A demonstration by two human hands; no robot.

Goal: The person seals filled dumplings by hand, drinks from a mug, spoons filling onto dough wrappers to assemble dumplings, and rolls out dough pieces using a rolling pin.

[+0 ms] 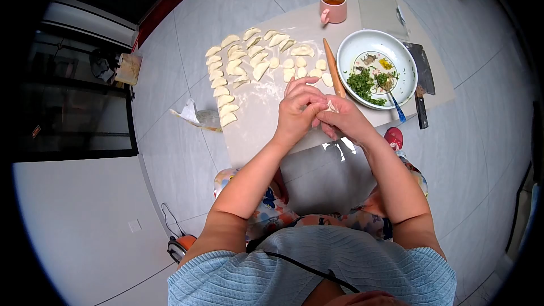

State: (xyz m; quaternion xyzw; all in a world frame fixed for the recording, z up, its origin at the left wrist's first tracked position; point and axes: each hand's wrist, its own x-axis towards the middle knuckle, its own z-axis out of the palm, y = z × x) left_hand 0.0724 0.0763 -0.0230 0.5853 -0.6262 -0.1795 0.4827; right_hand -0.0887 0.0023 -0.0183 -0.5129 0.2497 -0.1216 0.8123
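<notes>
My left hand [299, 107] and my right hand [347, 119] meet over the near part of the low table, fingers closed together around a dumpling [331, 106]. Only a pale edge of its dough shows between the thumbs and fingers; the rest is hidden. Just beyond the hands lie several small flattened dough pieces [301, 72]. A wooden rolling pin [333, 68] rests to their right. Rows of folded dumplings [236, 68] sit on the floured surface to the left.
Right of the rolling pin stands a white bowl [344, 51] with chopped greens and a blue-handled spoon [396, 107]. A cleaver [420, 79] lies beside it, its handle past the table edge. A pink mug [333, 8] of tea and a clear lidded container [381, 14] are farther back.
</notes>
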